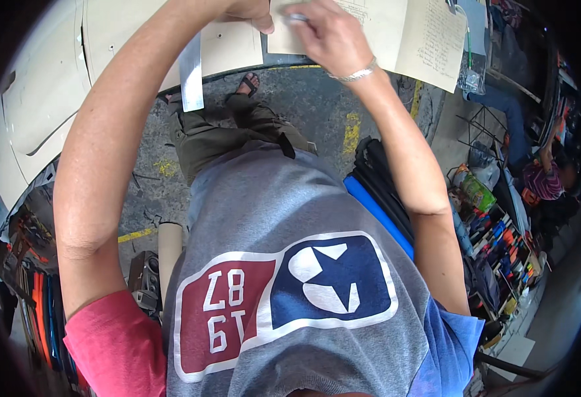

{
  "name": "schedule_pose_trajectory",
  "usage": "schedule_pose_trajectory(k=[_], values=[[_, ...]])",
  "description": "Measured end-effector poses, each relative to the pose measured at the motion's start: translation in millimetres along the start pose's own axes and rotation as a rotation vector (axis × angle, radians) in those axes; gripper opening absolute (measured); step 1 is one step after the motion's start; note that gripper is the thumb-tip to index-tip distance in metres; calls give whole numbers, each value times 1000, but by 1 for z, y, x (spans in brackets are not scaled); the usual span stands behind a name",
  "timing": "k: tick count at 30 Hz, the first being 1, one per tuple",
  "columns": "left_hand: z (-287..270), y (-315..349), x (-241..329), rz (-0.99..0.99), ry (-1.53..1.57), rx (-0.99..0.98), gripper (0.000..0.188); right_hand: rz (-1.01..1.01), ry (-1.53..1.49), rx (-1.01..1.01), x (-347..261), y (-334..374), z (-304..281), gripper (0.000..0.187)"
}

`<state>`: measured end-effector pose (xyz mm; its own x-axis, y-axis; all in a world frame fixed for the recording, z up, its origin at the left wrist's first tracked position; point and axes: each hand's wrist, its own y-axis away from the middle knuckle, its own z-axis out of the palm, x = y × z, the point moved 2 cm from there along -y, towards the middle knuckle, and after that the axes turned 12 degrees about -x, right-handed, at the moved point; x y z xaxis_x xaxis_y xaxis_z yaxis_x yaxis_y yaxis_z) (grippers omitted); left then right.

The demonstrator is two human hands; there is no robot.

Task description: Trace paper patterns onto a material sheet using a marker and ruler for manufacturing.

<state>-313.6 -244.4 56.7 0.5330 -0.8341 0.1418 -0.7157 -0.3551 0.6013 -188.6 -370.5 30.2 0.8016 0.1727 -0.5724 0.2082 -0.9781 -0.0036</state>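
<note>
My right hand (333, 40) is closed, its fingers around a small whitish-silver object (297, 18) whose kind I cannot make out; motion blurs the fingers. It is over a tan card sheet (287, 43) at the table's near edge. To its left, my left hand (247, 11) rests at the card, thumb stretched out, with the upper picture edge cutting off the other fingers. A flat metal ruler (192, 76) passes beneath my left forearm and juts past the table edge. Right of my right hand lies a tan sheet with handwriting (429, 49).
Large tan pattern sheets (45, 59) cover the table leftward. A clear plastic packet (472, 81) and green pen (469, 49) lie at its right end. Black rolls (380, 169) and a blue roll (376, 212) stand beside me. Another person (545, 178) is at far right, near piled coloured materials (502, 245).
</note>
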Motion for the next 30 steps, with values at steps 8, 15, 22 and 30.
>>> schedule_pose_trajectory(k=[8,15,22,30], values=[[-5,-5,4,46,-12,21,123,87,58,80,8,15,5,20],[10,-4,-6,151,72,209,122,123,159,78,39,37,-10,20],[12,-20,-7,458,298,312,121,128,144,126,42,39,-13,18],[16,-18,-15,21,-6,-32,123,235,112,204,65,63,-29,16]])
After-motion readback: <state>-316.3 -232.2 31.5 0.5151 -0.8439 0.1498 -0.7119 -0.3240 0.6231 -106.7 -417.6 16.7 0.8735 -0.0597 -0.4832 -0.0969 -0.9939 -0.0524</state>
